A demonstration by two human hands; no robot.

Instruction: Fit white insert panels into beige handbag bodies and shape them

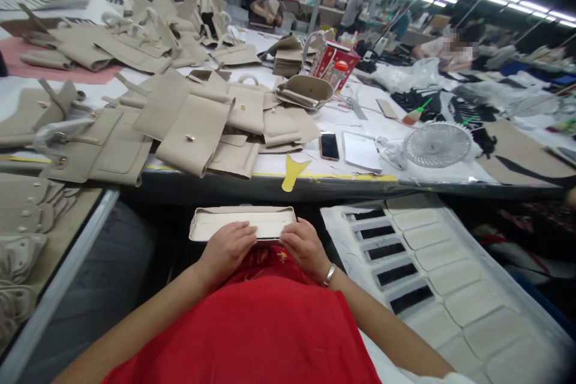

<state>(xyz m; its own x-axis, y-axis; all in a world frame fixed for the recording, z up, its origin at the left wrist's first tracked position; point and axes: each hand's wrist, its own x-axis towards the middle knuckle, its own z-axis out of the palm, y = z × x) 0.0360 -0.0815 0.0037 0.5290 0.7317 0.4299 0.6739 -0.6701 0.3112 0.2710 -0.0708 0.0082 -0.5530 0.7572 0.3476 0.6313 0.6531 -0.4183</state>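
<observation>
Cream-lined oblong beige case (216, 226): near side partly hidden by left hand (230, 244), right hand (307, 246). Gold print (282, 257) on red cloth apron (256, 330) unreadable. Stacked beige leather-like pieces (20, 189) cut off, left edge.

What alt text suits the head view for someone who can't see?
A person's left hand and right hand hold a pale lined piece before a red garment. Beyond, beige bag pieces, a phone and a fan lie on a worktable.

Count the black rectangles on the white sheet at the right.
5, in one column on the left of the white sheet: the farthest black rectangle, the second, third, fourth and nearest. The right forearm covers part, so others may be hidden.
</observation>
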